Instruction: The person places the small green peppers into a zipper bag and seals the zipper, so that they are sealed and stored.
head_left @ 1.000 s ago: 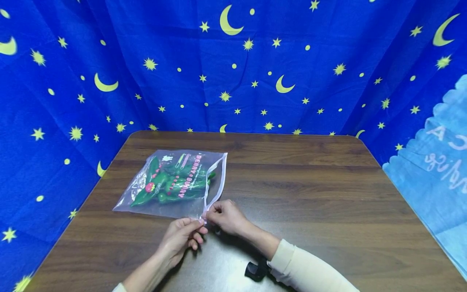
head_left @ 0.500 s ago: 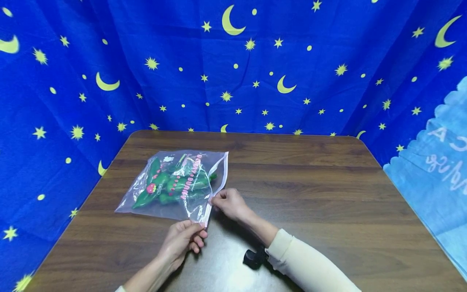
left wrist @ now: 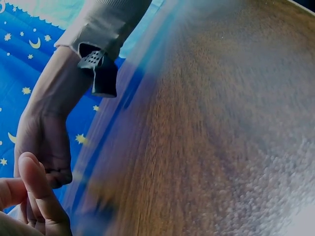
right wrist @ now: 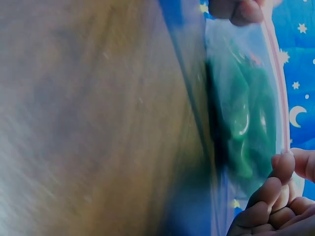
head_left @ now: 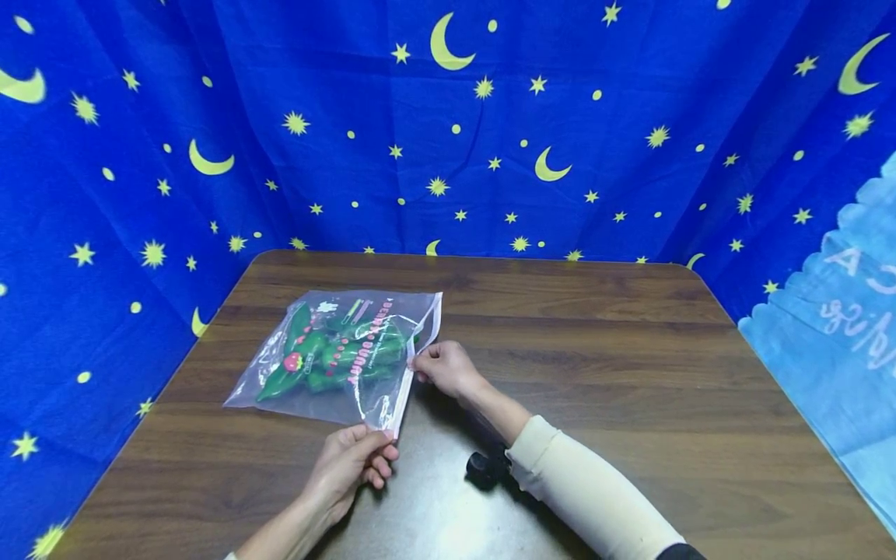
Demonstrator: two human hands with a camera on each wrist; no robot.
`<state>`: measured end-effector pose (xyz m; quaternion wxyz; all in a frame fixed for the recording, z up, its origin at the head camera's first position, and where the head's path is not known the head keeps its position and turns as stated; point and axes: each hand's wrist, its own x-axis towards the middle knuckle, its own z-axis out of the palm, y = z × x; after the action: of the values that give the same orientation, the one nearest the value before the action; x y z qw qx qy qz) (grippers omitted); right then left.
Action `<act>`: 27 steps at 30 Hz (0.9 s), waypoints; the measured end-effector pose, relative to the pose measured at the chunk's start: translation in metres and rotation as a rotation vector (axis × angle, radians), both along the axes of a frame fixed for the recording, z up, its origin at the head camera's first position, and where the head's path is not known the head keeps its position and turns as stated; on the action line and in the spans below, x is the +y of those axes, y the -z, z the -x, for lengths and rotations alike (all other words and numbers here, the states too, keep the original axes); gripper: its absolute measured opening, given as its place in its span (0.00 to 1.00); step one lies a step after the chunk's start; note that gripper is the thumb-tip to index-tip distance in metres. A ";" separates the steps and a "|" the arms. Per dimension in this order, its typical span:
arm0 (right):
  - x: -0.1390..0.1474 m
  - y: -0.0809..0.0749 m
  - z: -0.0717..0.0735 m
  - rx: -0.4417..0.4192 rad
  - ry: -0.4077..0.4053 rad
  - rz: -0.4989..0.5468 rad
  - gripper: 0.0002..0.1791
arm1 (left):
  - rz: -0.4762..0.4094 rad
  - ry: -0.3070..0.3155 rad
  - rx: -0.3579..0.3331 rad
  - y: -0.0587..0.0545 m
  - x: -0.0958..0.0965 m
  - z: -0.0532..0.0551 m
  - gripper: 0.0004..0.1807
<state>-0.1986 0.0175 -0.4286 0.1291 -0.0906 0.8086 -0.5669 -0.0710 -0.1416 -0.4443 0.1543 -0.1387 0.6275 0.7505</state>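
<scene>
A clear zip bag (head_left: 336, 408) with pink print lies on the table, a green bunny-shaped thing (head_left: 318, 354) inside it. My left hand (head_left: 350, 467) pinches the near corner of the bag's zip edge between thumb and fingers. Farther up that edge, my right hand (head_left: 448, 369) pinches the zip strip (head_left: 406, 397). Between the hands the strip runs straight, while beyond the right hand the mouth gapes a little. In the right wrist view the right hand (right wrist: 280, 196) grips the pink-lined edge, and the left hand's fingertips (right wrist: 246, 12) hold its other end.
The brown wooden table (head_left: 595, 350) extends to the right and front. Blue curtains (head_left: 350, 93) with moons and stars surround it, and a light blue cloth (head_left: 840, 311) hangs at the right. A black camera mount (head_left: 483, 470) sits on the right wrist.
My right hand has slid along the zip edge from the near corner toward the far end, and the strip behind it now lies together. The left hand has stayed at the corner.
</scene>
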 end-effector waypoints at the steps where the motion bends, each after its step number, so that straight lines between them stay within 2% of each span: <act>1: 0.000 -0.001 0.002 -0.009 0.004 0.004 0.12 | 0.001 -0.001 0.002 0.000 0.000 0.000 0.05; 6: 0.000 -0.004 0.015 -0.050 0.029 0.017 0.12 | -0.006 0.001 0.011 -0.001 -0.001 -0.001 0.05; 20: 0.004 -0.008 0.056 -0.094 0.084 -0.010 0.10 | -0.028 0.014 0.007 0.000 -0.001 -0.005 0.06; 27: 0.003 -0.009 0.070 -0.118 0.079 0.001 0.09 | -0.031 0.001 0.007 -0.002 0.001 -0.005 0.05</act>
<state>-0.2682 0.0204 -0.4196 0.1540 -0.0252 0.8023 -0.5762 -0.0662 -0.1406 -0.4423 0.1544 -0.1335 0.6165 0.7604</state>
